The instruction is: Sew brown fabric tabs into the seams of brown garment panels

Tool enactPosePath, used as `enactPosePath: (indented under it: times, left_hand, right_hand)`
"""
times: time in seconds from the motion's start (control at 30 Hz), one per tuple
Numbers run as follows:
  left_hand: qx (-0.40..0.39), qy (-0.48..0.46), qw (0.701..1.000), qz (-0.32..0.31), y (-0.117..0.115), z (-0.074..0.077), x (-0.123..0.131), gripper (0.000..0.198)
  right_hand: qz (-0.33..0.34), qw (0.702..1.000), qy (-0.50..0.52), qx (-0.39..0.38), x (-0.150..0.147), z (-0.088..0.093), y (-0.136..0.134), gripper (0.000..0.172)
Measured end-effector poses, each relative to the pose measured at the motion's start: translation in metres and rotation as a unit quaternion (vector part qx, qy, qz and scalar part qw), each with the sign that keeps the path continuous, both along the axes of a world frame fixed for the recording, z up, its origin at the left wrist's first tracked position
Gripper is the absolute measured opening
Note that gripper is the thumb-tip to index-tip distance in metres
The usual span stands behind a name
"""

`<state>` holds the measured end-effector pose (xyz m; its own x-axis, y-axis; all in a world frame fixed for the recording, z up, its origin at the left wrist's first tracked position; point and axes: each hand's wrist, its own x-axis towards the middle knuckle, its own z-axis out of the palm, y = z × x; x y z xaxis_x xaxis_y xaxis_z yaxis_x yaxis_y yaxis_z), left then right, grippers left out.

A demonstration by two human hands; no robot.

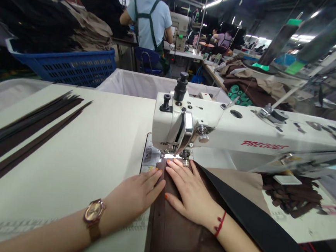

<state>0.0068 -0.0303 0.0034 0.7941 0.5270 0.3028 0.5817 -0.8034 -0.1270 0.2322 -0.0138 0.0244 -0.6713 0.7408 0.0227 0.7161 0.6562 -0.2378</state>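
Note:
A dark brown sheet of leather-like material [188, 238] lies under the needle area of a white sewing machine [214, 125]. My right hand [190, 192] rests flat on this sheet, fingers spread, their tips close to the presser foot [185, 158]. At the sheet's left edge, my left hand [136, 191] lies with its fingers stretched out, fingertips touching the edge. A black folded-over part [254, 218] of the material rises to the right of my right wrist. The needle itself is too small to make out.
Dark brown strips [34, 123] lie on the white table [112, 125] at left. Brown cut pieces [293, 196] are heaped at right, under the machine arm. A blue basket [73, 66] of fabric stands behind. A co-worker [152, 24] faces away; thread cones [276, 45] stand at right.

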Motion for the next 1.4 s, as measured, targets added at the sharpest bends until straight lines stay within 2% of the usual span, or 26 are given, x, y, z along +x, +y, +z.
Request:
enactPosePath:
  times: [0.23, 0.43, 0.73, 1.03, 1.4]
  left_hand:
    - [0.015, -0.004, 1.000, 0.021, 0.001, -0.010, 0.001, 0.037]
    - [0.005, -0.003, 1.000, 0.028, 0.003, -0.009, 0.000, 0.044]
    - [0.014, -0.015, 0.999, 0.034, 0.006, -0.008, -0.001, 0.042]
    - [-0.030, -0.018, 0.998, 0.048, 0.004, -0.018, -0.001, 0.043]
    - [-0.023, -0.023, 0.999, 0.029, 0.012, -0.008, 0.000, 0.042]
  right_hand:
    - [-0.003, 1.000, 0.010, -0.022, 0.002, -0.001, 0.003, 0.057]
    - [-0.009, 0.999, 0.004, -0.033, 0.000, -0.001, 0.004, 0.059]
    - [-0.008, 0.999, -0.005, -0.036, 0.001, -0.001, 0.007, 0.059]
    - [-0.007, 1.000, -0.002, -0.025, 0.000, 0.001, 0.006, 0.059]
    - [-0.009, 1.000, -0.010, -0.027, -0.002, 0.000, 0.012, 0.059]
